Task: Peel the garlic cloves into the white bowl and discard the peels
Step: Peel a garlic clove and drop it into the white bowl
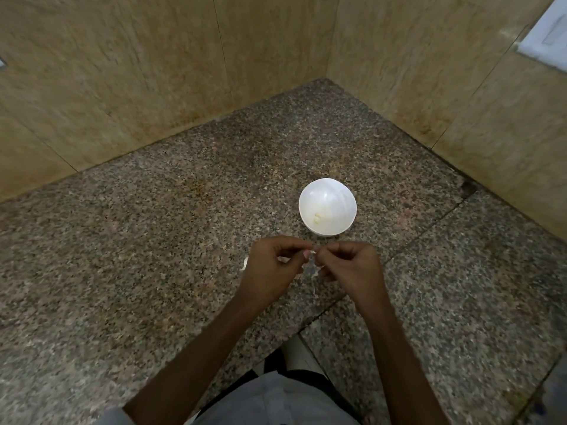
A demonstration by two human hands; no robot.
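A white bowl (327, 207) stands on the speckled granite counter (153, 256), with two small peeled garlic pieces (318, 218) lying in it. Just in front of the bowl, my left hand (273, 269) and my right hand (352, 266) meet above the counter. Between their fingertips they pinch a small garlic clove (311, 253), mostly hidden by the fingers. A thin strip of white peel (313, 279) hangs down from it. Another white scrap of peel (245, 264) lies on the counter, partly behind my left hand.
Beige stone walls (153, 72) close the counter's corner at the back and right. A seam (414, 237) runs across the counter on the right. The counter's inner edge and my light clothing (276, 397) are at the bottom. A white fixture (549, 38) sits top right.
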